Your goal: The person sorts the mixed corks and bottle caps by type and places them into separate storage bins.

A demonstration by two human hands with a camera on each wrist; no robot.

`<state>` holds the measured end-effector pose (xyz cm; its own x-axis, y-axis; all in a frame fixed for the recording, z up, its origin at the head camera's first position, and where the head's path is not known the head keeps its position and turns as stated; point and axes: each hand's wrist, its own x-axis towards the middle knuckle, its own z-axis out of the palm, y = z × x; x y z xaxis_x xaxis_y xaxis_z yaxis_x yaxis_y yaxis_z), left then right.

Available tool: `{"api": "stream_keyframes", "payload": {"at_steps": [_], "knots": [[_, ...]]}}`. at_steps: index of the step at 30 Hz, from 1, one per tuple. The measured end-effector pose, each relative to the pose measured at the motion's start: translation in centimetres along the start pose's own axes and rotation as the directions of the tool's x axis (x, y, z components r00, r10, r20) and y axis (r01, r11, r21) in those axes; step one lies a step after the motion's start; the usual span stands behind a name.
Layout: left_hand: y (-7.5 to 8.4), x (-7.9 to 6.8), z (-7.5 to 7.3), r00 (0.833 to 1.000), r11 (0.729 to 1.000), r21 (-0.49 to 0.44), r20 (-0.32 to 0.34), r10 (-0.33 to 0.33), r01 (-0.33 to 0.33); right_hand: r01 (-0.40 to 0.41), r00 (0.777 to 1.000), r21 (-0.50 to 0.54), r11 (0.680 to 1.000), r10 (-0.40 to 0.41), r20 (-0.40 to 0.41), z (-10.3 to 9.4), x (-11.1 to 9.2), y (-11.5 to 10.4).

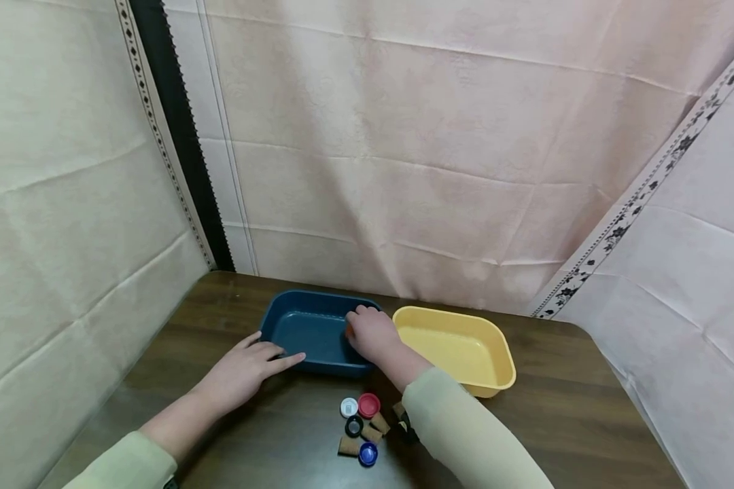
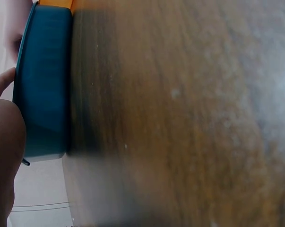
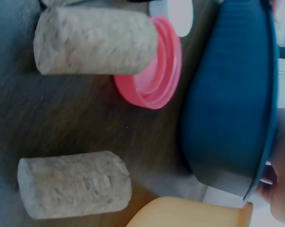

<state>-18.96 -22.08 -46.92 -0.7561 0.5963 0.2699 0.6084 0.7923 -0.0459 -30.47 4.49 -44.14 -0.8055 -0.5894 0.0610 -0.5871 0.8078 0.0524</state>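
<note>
Orange object (image 1: 349,331), mostly hidden by the right hand (image 1: 373,334), unidentifiable; brown cylindrical cork (image 1: 398,409), partly covered by pale-green fabric sleeve (image 1: 459,424), head view; yellow rectangular plastic tub (image 3: 192,213), cut off by the right-wrist view's lower edge.

Head view from above, forward and down; wrist views low, close, blue tub (image 2: 45,85) in all.

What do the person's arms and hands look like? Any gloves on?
No gloves: the left hand and right hand are bare. The left sleeve and right sleeve are pale yellowish green and look plain, with no pattern. A small dark thing peeks out by the left sleeve's end; too little shows to say what it is.
</note>
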Motion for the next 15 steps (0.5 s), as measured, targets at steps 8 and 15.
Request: {"api": "stream_keyframes", "payload": {"at_steps": [8,15], "knots": [[-0.1,-0.3,0.4,1.000,1.000,0.005,-0.019,0.017,-0.017,0.002,0.995,0.076,0.997,0.005,-0.097,-0.3,-1.7,-0.1],[-0.3,0.0,0.4,0.999,1.000,0.006,-0.031,0.018,-0.017,0.022,0.979,0.131,0.991,0.005,-0.204,-1.4,-3.7,-0.2]]}}
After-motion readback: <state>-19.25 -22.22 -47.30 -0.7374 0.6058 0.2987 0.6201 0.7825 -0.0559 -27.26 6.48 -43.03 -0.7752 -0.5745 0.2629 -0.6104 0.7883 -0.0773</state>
